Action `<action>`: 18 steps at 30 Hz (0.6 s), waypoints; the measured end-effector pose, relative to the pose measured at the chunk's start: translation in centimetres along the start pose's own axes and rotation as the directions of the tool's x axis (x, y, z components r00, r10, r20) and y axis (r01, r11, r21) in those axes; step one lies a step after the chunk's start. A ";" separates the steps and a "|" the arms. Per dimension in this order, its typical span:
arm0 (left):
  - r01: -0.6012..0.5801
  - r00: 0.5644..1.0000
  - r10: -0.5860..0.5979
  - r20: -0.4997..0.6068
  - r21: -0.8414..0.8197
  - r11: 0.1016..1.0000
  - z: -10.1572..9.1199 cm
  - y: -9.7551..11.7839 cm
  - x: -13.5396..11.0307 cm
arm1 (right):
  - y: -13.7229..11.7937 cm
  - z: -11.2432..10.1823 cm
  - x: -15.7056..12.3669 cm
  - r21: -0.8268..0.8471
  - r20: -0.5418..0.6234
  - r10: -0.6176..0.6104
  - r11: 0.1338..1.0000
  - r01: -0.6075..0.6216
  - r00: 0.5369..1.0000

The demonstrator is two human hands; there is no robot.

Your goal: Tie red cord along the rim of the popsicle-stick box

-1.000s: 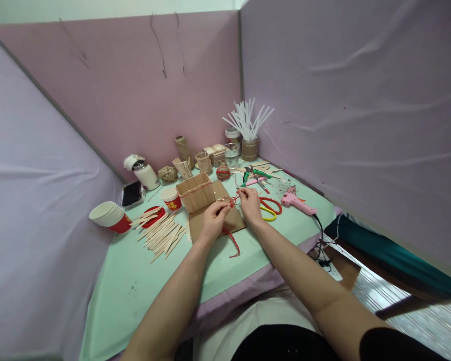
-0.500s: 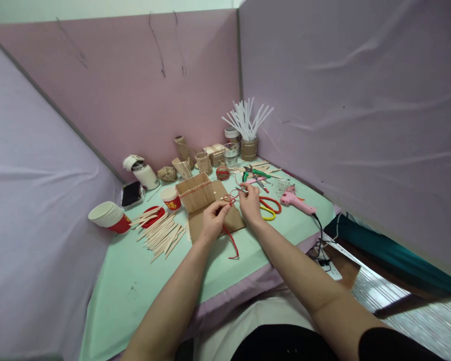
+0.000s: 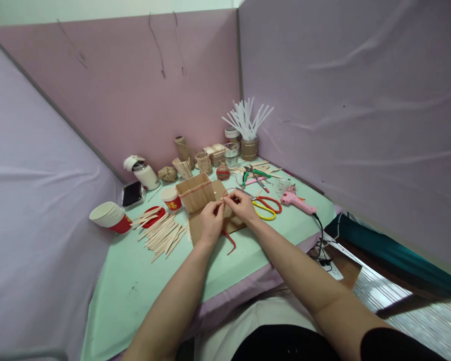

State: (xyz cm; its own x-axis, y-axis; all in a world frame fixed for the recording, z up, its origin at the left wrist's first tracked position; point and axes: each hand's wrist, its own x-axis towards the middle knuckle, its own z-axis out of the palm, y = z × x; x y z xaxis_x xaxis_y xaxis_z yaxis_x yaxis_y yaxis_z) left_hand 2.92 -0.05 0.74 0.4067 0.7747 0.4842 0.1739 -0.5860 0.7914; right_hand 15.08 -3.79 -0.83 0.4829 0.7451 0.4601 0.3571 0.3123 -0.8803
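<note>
My left hand (image 3: 212, 220) and my right hand (image 3: 242, 205) meet fingertip to fingertip over a flat piece of cardboard (image 3: 197, 228). Both pinch a red cord (image 3: 230, 240), whose loose end hangs below my left hand onto the green table. A thin loop of it arcs above my right fingers. Just behind my left hand stands a box of wooden craft sticks (image 3: 195, 193) with a red line along its upper edge. Scissors (image 3: 266, 209) with red and yellow handles lie right beside my right hand, their blades partly behind it.
Loose craft sticks (image 3: 161, 235) and a red lid (image 3: 153, 216) lie left, near stacked paper cups (image 3: 110, 216). Behind are a red yarn ball (image 3: 223, 173), a glass of water (image 3: 231, 156) and green-handled pliers (image 3: 251, 173). A corded pink glue gun (image 3: 298, 202) lies right.
My right hand has moved left and down to meet my left hand, leaving the scissors more exposed. The loop of red cord between the hands has drawn in, and its hanging end has shifted slightly.
</note>
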 end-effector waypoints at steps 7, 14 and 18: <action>0.241 0.970 -0.241 0.022 -0.172 0.955 -0.1 -1.2 0.6 | 0.0 0.1 0.0 0.029 0.018 -0.053 0.998 0.052 0.998; 0.342 0.940 -0.327 0.100 -0.317 0.885 0.4 -2.4 0.8 | 0.3 0.3 0.1 0.092 0.052 -0.036 0.995 0.032 0.998; 0.309 0.950 -0.283 0.127 -0.299 0.903 0.3 -2.1 0.7 | 0.3 0.2 0.1 0.179 0.064 -0.017 0.984 0.005 0.998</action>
State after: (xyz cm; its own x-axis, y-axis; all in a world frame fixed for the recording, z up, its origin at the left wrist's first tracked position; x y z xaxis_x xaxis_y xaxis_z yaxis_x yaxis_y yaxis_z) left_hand 3.08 1.68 -0.70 0.4514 0.8722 0.1884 0.0148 -0.2184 0.9757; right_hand 15.06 -3.48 -1.05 0.4245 0.7761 0.4664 0.2106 0.4163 -0.8845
